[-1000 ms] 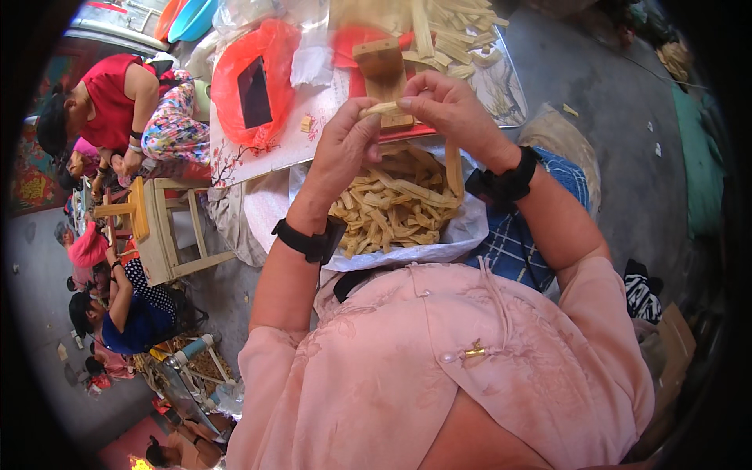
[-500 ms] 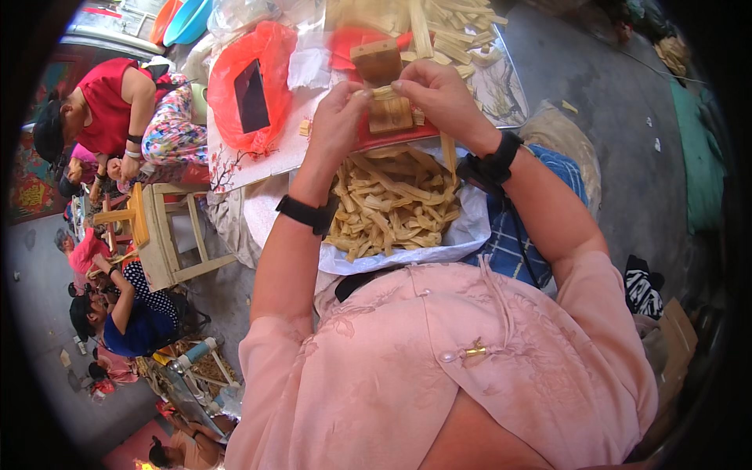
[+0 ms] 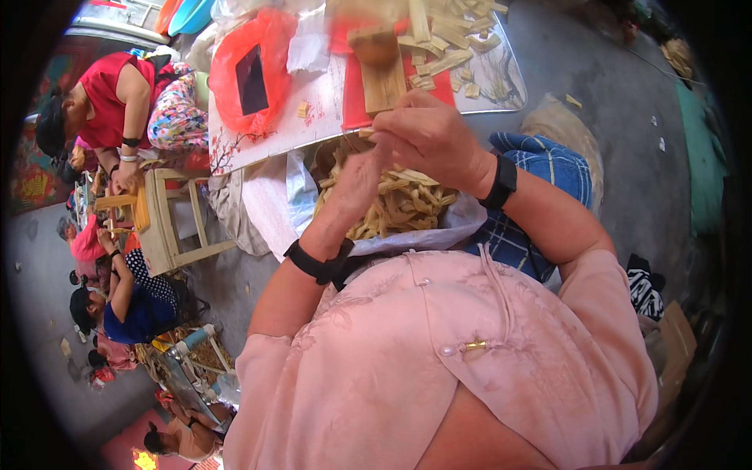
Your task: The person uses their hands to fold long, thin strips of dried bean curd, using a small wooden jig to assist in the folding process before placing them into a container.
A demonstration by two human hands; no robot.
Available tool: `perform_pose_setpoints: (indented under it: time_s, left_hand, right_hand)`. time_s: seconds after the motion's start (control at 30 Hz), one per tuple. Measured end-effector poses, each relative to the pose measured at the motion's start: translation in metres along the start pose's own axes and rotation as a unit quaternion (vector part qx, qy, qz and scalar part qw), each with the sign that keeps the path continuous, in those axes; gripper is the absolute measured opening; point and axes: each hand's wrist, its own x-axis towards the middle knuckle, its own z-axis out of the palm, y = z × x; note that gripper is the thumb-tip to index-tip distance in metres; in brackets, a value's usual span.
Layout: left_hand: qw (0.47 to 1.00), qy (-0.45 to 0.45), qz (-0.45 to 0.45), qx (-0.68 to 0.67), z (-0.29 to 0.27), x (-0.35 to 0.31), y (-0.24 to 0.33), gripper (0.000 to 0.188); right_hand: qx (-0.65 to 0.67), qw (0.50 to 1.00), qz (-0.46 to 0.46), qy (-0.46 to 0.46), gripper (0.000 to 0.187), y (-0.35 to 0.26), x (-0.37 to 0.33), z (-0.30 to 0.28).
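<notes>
My right hand (image 3: 439, 141) is closed in a pinch, with the end of a pale yellow strip (image 3: 366, 133) showing at its fingertips. Close against it, my left hand (image 3: 356, 184) is smeared by motion, its fingers partly hidden behind the right ones. Both are above a white plastic bag (image 3: 462, 223) filled with pale yellow, wrinkled strips (image 3: 399, 207). Just beyond the hands, a wooden block with an upright part (image 3: 382, 82) rests on a red sheet (image 3: 432, 88) at the table's near edge.
On the table (image 3: 321, 125), a dark phone (image 3: 251, 82) lies on a red plastic bag (image 3: 223, 70). More strips and short cut pieces (image 3: 450, 59) lie at the far right. Left are a wooden stool (image 3: 168, 247) and several people, one in a red top (image 3: 117, 90).
Both hands have come off the wooden block toward me, over the bag, and drawn together. The strip has left the block with them. A person at left has lowered their hands to the stool.
</notes>
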Motion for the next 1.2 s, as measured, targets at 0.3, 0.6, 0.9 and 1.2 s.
perform_pose_setpoints:
  time_s: [0.3, 0.6, 0.9, 1.2]
  left_hand:
    - [0.880, -0.115, -0.103, -0.450, 0.013, -0.006, 0.014, 0.055]
    - [0.855, 0.046, -0.150, -0.494, 0.004, 0.007, 0.033, 0.018]
    - [0.965, 0.140, 0.205, 0.079, 0.014, -0.003, 0.015, 0.029]
    - [0.872, 0.191, 0.336, 0.300, 0.009, 0.001, 0.033, 0.028]
  right_hand:
    - [0.154, 0.973, -0.172, 0.031, 0.022, -0.013, -0.009, 0.001]
    - [0.257, 0.960, -0.111, -0.006, 0.015, -0.021, -0.014, 0.002]
    - [0.338, 0.917, 0.210, 0.001, 0.020, 0.005, -0.008, 0.015]
    - [0.574, 0.714, 0.391, -0.093, 0.022, -0.016, -0.006, 0.000]
